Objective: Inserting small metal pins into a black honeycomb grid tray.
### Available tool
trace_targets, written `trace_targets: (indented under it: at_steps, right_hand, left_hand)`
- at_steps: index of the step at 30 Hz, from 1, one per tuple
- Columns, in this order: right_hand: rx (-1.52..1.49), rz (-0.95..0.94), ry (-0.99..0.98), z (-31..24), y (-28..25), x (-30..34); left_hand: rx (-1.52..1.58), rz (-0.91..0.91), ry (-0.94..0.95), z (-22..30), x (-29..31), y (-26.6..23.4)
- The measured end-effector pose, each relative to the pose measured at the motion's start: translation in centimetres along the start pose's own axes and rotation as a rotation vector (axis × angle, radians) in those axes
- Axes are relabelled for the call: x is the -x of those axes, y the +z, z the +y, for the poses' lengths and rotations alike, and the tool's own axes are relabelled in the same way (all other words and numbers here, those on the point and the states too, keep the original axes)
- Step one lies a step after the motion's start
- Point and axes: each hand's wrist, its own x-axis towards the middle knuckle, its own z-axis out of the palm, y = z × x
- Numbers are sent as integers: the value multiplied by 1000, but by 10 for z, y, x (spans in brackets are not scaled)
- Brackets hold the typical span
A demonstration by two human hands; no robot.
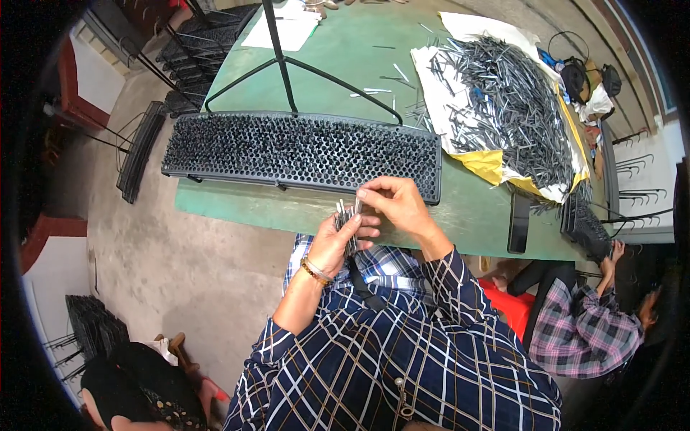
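Observation:
A small bundle of thin, narrow metal strips [342,210], grey and black, stands in my left hand [329,243], whose fingers are closed around it. My right hand [406,208] reaches in from the right, thumb and forefinger pinched on the upper end of one pale strip at the bundle's top. Just beyond both hands lies a long black rack [287,172], its face covered in rows of small round holes. Dark pieces poke up from many holes, mostly in its left and middle parts. A black rod frame [286,72] rises behind the rack.
A heap of strips [514,108] covers an opened white and yellow sack at the right of the green table [237,201]. A black phone [518,223] lies near the table's edge. Similar racks [140,151] stand left. People [586,327] sit at right and lower left.

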Motion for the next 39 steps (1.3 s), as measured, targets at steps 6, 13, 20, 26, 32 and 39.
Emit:
trace_targets:
  at_steps: [6, 13, 20, 26, 32, 39]
  right_hand:
    - [13, 222, -102, -20, -5, -10]
    - [462, 319, -553, -8, -4, -29]
    - [329, 321, -437, 3, 1, -30]
    - [331, 361, -499, 3, 3, -30]
    - [324, 347, -524, 5, 3, -30]
    - [368, 296, -606, 7, 0, -33]
  left_hand:
    - [5, 26, 26, -4, -5, -2]
    - [119, 73, -44, -10, -3, -11]
    - [129, 107, -72, -6, -2, -6]
    - [119, 101, -75, -7, -1, -7]
    - [134, 90, -75, -9, -1, -7]
    - [159, 95, -100, -8, -3, -5]
